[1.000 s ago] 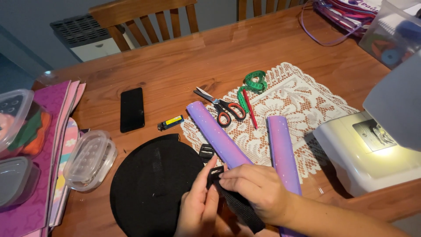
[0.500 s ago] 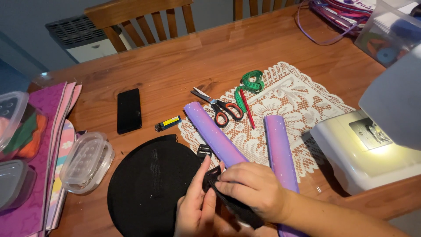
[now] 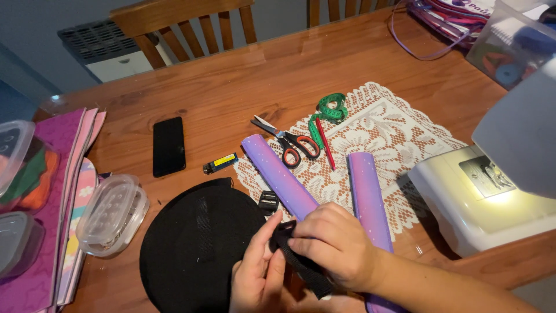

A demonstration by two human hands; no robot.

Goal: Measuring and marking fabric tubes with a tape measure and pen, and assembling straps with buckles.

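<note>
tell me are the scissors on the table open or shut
Shut, or nearly. The scissors lie flat on the lace mat, blades together in one point, red handles side by side.

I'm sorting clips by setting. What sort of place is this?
Probably a home sewing spot at a dining table: a white sewing machine, scissors and a green measuring tape lie on a lace doily, with wooden chairs behind.

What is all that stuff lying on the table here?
strap: 1, black, held by both hands
disc: 1, black, under left hand
rolls: 2, purple, on lace mat
buckle: 1, black, beside disc
scissors: 1, red-handled, mat edge
tape measure: 1, green, on mat
phone: 1, black, table left
lighter: 1, yellow, near phone
sewing machine: 1, white, right
tubs: several, clear, left
left hand: pinching strap
right hand: gripping strap
</note>
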